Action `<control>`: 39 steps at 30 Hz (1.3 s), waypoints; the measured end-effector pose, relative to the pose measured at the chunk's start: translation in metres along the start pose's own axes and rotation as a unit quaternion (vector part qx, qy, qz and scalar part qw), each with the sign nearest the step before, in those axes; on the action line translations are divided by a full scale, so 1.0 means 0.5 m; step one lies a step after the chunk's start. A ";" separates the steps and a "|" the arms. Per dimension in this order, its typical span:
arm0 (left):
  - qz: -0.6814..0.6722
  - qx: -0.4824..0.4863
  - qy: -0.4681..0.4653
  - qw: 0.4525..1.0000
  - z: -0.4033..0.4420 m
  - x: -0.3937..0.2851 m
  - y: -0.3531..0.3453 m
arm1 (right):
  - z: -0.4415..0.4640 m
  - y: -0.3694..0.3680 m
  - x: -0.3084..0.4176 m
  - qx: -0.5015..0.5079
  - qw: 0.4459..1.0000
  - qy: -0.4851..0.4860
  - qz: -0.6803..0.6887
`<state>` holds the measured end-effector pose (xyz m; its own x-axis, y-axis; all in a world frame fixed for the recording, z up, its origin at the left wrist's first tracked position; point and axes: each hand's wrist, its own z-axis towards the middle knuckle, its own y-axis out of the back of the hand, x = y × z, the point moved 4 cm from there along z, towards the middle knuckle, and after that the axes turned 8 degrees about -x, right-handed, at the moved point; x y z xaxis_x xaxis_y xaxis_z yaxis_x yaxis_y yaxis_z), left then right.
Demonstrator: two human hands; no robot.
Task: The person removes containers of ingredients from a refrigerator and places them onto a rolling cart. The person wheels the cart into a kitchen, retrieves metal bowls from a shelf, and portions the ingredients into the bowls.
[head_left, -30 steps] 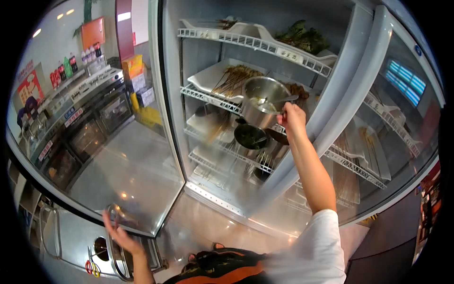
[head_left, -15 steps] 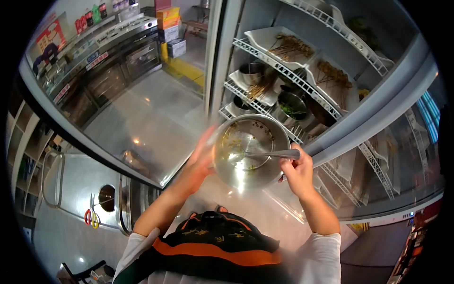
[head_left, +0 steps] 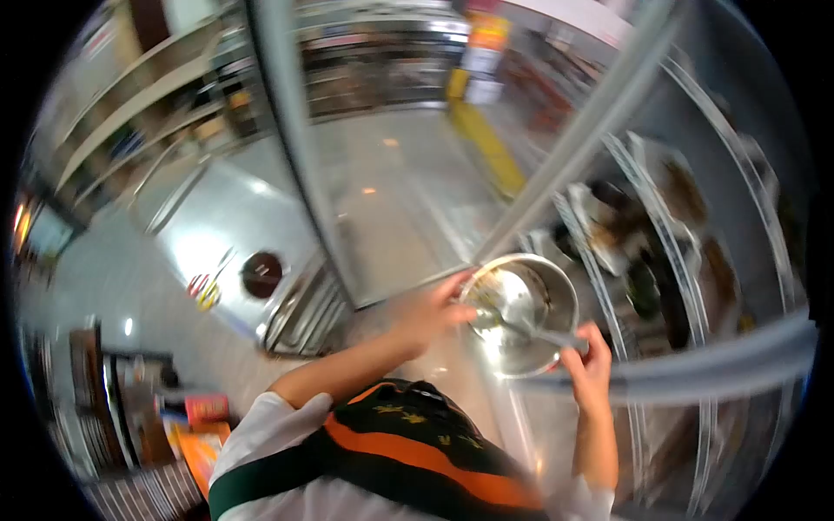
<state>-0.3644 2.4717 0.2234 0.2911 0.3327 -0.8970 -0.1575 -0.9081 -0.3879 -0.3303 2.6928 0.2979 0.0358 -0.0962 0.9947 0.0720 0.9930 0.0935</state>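
Observation:
A round steel pot (head_left: 569, 300) is held in front of my apron, its mouth facing up. Bits of food cling to its inner wall. A metal spoon (head_left: 543, 335) rests in it, with its handle across the right rim. My right hand (head_left: 592, 369) is closed at that rim, pinching the spoon handle against the pot. At the left rim is my left hand (head_left: 434, 314), blurred, with its thumb and fingers closed on the edge. The underside of the pot is hidden.
To the right stands a refrigerator with wire shelves (head_left: 656, 217) holding trays and pots. Its door frame (head_left: 730, 352) runs beside my right hand. On the left, a steel counter (head_left: 187, 226) has a round dark opening (head_left: 261, 274) and scissors (head_left: 207, 292). Boxes (head_left: 485, 65) are stacked farther back.
My view has swung left, so the refrigerator shelves sit farther right and the steel counter shows more fully. The pot has stayed in my hands. My left fingers have moved onto its rim.

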 end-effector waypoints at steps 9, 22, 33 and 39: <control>-0.232 -0.399 -0.068 0.884 -0.330 0.001 0.405 | 0.034 -0.148 -0.081 0.206 0.973 -0.095 -0.038; -0.240 -0.556 -0.002 0.796 -0.011 0.051 1.125 | -0.009 -0.130 -0.166 0.098 0.969 -0.088 -0.209; -0.365 -0.469 0.128 0.794 0.183 0.164 1.306 | -0.081 0.060 -0.256 -0.116 0.943 -0.217 -0.225; -0.157 -0.635 -0.088 0.752 -0.010 -0.004 1.238 | 0.062 0.124 -0.359 -0.049 0.944 -0.267 -0.188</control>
<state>-0.4576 1.9078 -0.0137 -0.0213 0.5080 -0.8611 0.9525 -0.2515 -0.1719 -0.3630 2.7739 0.1267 -0.5165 -0.3673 0.7735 0.0718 0.8816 0.4665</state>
